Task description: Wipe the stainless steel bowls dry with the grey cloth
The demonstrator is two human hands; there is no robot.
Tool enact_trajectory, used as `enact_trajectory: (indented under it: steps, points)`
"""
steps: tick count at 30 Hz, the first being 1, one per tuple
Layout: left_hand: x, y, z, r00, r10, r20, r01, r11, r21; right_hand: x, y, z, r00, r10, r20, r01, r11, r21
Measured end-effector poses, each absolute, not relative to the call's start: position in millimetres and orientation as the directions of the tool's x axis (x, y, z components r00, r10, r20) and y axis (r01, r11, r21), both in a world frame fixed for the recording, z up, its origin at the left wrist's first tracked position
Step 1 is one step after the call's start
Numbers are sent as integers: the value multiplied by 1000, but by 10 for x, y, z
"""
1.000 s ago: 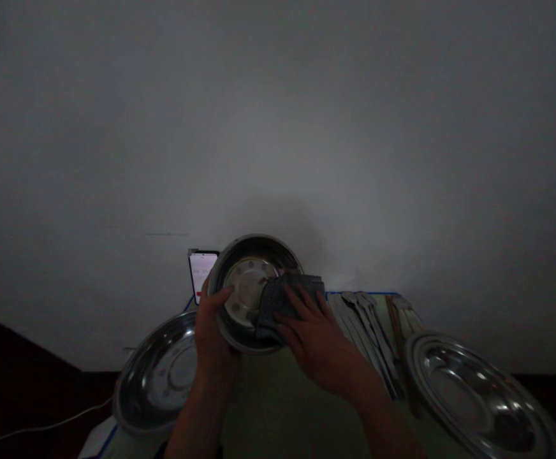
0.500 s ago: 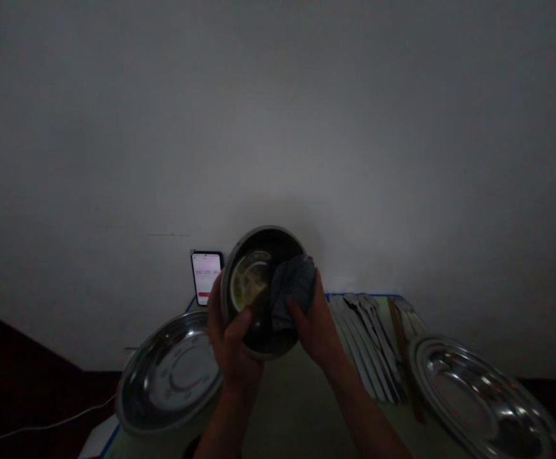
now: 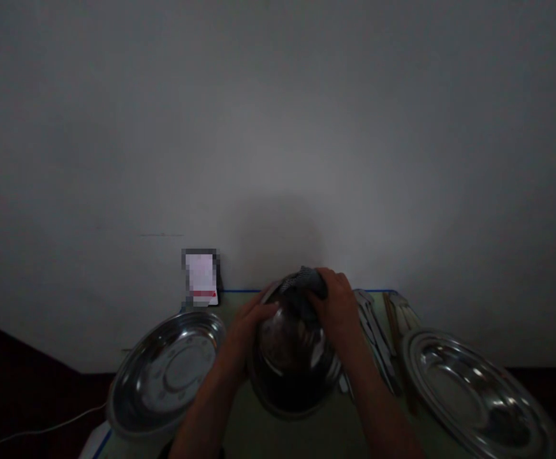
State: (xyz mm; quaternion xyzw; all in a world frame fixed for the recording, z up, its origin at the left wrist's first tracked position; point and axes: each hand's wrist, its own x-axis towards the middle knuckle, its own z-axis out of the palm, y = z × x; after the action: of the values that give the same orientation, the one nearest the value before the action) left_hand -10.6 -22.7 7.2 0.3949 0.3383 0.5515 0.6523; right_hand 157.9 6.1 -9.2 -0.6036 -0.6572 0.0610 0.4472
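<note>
A shiny metal bowl [image 3: 290, 376] is held up over the table, tipped over from its earlier angle. Dimness and blur leave it unclear whether I see its inside or its outside. My left hand [image 3: 247, 328] is closed on the bowl's left side, thumb lying across the metal. In my right hand [image 3: 339, 309] a dark grey cloth [image 3: 309, 277] is pinched against the bowl's far upper right edge. Part of the cloth is hidden by the right fingers.
A wide metal basin [image 3: 163, 421] stands left, with a phone [image 3: 201, 274] leaning on the wall behind it. Knives and spoons [image 3: 378, 338], wooden chopsticks [image 3: 395, 325] and a large oval metal dish [image 3: 479, 395] lie right. A white cable [image 3: 48, 426] hangs off the left side.
The bowl has come lower and slightly right, and its open face has turned away from its earlier view. The cloth has shifted from inside the bowl to its far edge.
</note>
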Motion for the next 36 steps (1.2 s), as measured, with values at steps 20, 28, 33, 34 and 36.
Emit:
enact_trajectory:
  steps: [20, 28, 33, 34, 36]
  points:
    - [-413, -226, 12, 75, 916, 394, -7, -395, 919, 1566, 74, -101, 212, 864, 456, 693, 196, -694]
    - [-492, -261, 30, 309, 930, 201, -88, -182, 979, 1624, 20, -36, -85, 878, 471, 711, 385, -589]
    - [-298, -276, -29, 65, 843, 534, -122, -524, 843, 1647, 77, -16, 442, 807, 391, 466, 166, -869]
    - [-249, -284, -44, 42, 820, 571, -40, -569, 821, 1626, 73, -7, 475, 803, 359, 434, 141, -890]
    - [-162, -302, -66, -53, 776, 628, 128, -619, 775, 1565, 58, 7, 465, 823, 325, 417, 120, -901]
